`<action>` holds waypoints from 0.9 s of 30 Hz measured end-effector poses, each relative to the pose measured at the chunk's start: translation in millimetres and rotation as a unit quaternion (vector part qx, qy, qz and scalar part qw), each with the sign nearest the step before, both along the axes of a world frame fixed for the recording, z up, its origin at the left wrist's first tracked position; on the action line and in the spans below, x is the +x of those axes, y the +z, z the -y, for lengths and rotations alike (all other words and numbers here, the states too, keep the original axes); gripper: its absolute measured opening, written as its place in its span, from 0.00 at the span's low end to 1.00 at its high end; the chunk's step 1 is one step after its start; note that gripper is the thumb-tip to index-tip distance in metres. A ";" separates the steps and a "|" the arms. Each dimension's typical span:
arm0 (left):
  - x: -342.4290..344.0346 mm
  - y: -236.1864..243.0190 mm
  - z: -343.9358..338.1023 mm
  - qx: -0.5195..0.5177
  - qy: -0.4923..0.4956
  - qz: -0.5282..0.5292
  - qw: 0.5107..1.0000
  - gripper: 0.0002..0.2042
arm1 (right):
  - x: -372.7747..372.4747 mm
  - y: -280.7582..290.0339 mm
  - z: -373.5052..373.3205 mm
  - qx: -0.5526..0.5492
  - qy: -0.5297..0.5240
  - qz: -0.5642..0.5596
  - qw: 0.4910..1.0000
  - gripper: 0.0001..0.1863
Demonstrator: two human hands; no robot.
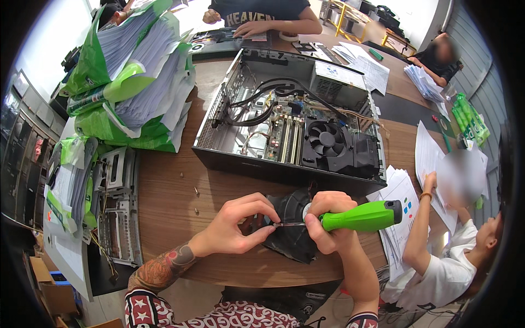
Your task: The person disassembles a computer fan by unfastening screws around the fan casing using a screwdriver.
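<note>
My right hand (331, 218) is wrapped round a screwdriver (358, 216) with a bright green handle, its metal shaft pointing left. At the shaft's tip, the thumb and forefinger of my left hand (240, 224) pinch together; whatever is between them is too small to name. Beneath both hands lies a crumpled black bag-like thing (292, 240), partly covered by them. Just beyond stands an opened desktop computer case (284, 164), with a black cooling fan (325, 138), cables and memory sticks showing inside. Small screws (197, 191) lie on the wooden table (164, 218) left of my hands.
Tall stacks of paper in green wrapping (126, 82) rise at the left, beside a metal computer frame (119, 208). Loose printed sheets (402, 213) lie at the right. Another person sits at the right holding papers (432, 175); a person across the table handles a flat dark device (219, 44).
</note>
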State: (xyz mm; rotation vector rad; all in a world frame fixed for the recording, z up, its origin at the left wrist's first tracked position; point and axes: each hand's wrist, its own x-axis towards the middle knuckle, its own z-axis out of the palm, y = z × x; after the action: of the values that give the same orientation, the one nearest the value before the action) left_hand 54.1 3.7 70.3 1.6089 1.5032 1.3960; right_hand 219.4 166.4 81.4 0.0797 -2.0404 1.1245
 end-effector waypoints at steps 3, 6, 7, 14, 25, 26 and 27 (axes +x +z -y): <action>3.3 0.0 -1.0 0.008 0.001 -0.007 1.000 0.09 | 3.3 2.3 0.4 -0.002 -0.007 0.001 1.000 0.09; 3.7 0.8 -0.9 0.005 0.003 -0.006 1.000 0.09 | 2.5 2.9 0.1 0.000 -0.002 0.000 1.000 0.09; 3.7 0.1 -1.3 0.008 0.005 -0.002 1.000 0.08 | 2.2 3.4 0.1 0.001 -0.003 0.001 1.000 0.09; 4.2 -3.2 -1.2 0.006 0.014 0.009 1.000 0.08 | 3.9 7.7 1.0 0.031 -0.014 0.030 0.999 0.10; 6.7 -5.1 -2.6 0.004 0.024 0.022 0.999 0.07 | 3.4 12.7 1.9 -0.124 0.086 0.120 0.981 0.07; 6.2 -5.4 -3.0 0.013 0.024 0.021 0.999 0.07 | 2.2 15.1 0.0 -0.124 0.086 0.120 0.981 0.07; 5.8 -5.3 -2.9 0.013 0.025 0.021 0.999 0.07 | 0.9 17.3 -1.6 -0.109 0.103 0.125 0.981 0.05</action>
State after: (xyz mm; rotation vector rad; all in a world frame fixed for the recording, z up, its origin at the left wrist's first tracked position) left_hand 59.9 6.6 65.0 1.5579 1.5161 1.4720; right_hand 220.3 167.9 98.8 0.0423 -2.1485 1.5483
